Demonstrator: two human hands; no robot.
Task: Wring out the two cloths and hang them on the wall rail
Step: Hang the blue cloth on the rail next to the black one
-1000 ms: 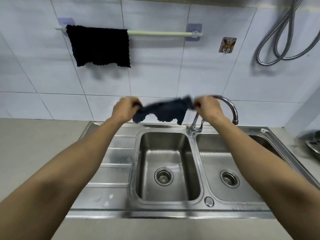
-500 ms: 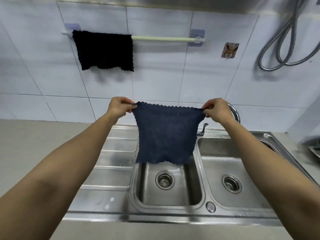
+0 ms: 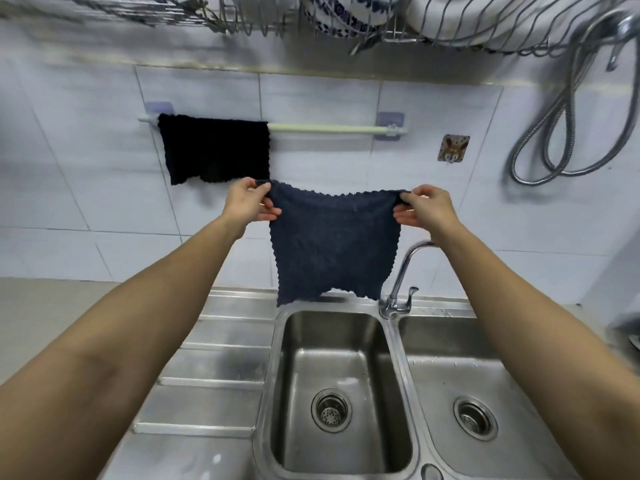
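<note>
A dark blue cloth (image 3: 332, 244) hangs spread flat between my hands above the sink. My left hand (image 3: 247, 204) pinches its top left corner and my right hand (image 3: 424, 211) pinches its top right corner. A black cloth (image 3: 214, 152) is draped over the left part of the pale wall rail (image 3: 322, 128). The rail's right half is bare, above and behind the blue cloth.
A steel double sink (image 3: 393, 344) lies below, with a curved tap (image 3: 403, 271) just right of the cloth. A wire dish rack (image 3: 346, 19) with bowls hangs overhead. A coiled metal hose (image 3: 568, 133) hangs on the tiled wall at right.
The bunched blue cloth has been pulled open flat between both hands and then lifted higher towards the rail. The view has tilted upward, showing the dish rack.
</note>
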